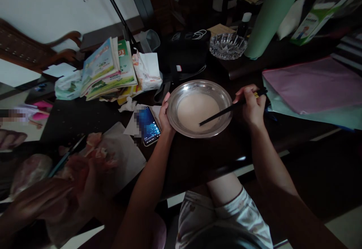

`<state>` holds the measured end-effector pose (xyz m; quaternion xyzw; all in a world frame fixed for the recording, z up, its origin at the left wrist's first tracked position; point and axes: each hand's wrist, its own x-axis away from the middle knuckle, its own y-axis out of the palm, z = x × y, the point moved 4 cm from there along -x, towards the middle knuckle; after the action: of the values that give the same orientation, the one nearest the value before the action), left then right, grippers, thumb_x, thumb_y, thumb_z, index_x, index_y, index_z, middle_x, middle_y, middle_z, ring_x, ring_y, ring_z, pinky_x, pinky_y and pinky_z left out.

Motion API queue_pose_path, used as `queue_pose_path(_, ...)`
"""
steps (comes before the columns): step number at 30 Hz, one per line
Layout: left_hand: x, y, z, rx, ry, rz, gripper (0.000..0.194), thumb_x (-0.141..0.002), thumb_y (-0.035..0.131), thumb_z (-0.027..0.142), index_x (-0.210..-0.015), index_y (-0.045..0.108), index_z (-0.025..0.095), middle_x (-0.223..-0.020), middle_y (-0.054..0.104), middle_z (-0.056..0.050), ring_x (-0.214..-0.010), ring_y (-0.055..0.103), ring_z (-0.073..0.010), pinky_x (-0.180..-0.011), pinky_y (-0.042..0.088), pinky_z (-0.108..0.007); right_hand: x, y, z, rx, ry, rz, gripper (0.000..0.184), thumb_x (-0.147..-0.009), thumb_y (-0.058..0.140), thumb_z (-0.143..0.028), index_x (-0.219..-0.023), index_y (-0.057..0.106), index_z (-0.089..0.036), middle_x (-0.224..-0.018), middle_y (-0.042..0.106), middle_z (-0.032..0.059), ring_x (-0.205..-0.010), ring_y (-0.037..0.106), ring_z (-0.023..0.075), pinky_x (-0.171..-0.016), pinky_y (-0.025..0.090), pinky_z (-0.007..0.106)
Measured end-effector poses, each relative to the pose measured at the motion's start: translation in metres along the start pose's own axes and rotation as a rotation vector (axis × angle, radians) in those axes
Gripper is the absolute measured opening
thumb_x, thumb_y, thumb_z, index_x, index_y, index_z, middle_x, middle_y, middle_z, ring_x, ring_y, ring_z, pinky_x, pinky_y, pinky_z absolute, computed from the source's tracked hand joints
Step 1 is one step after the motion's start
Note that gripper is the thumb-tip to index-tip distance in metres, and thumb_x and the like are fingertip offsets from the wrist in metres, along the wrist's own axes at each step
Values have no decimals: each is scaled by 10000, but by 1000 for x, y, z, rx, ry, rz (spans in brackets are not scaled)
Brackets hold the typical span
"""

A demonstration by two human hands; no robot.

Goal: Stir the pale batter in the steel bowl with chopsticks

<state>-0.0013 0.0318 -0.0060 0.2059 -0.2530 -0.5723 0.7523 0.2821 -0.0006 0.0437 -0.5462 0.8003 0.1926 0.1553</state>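
A round metal bowl [217,90] sits on the dark table and holds a pale, creamy batter [195,109]. My left hand [164,117] grips the bowl's left rim, fingers curled round it. My right hand [251,104] is closed on a pair of black chopsticks [223,112] whose tips dip into the batter near the bowl's front.
A lit phone [149,126] lies just left of the bowl on white paper. Books [107,68], tissue packs, a black bag [186,53] and a glass ashtray [227,45] crowd the back. A pink folder [313,85] lies right. Another person's hands [56,192] work at lower left.
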Motion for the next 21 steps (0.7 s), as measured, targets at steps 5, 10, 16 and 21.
queue_pose_path(5, 0, 1, 0, 12, -6, -7, 278, -841, 582, 233, -1053, 762, 240, -1157, 766, -4, -1238, 620, -213, -1080, 441, -311, 5, 12, 3, 39, 18, -203, 307, -869, 679, -538, -779, 711, -246, -693, 690, -15, -682, 662, 154, -683, 524, 323)
queue_pose_path(10, 2, 1, 0, 21, -11, -8, 275, -862, 565, 214, -1055, 760, 234, -1110, 774, -2, -1164, 647, -195, -1063, 450, -307, 0, -6, 3, 105, -56, 24, 368, -905, 629, -535, -692, 634, -235, -646, 640, -15, -612, 621, 156, -641, 497, 342)
queue_pose_path(16, 3, 2, 0, 28, -14, -10, 271, -883, 556, 214, -1062, 759, 228, -1093, 770, 2, -1132, 657, -185, -1046, 454, -292, 1, -1, 2, 43, -9, -27, 417, -904, 614, -561, -649, 587, -232, -589, 586, -21, -559, 594, 154, -599, 492, 342)
queue_pose_path(21, 3, 1, 1, -24, 0, 1, 259, -866, 569, 246, -1033, 765, 273, -1166, 755, 9, -1196, 635, -192, -1067, 445, -293, 3, 10, 1, 54, -14, -178, 352, -887, 654, -536, -701, 659, -237, -669, 655, -8, -680, 665, 165, -697, 529, 345)
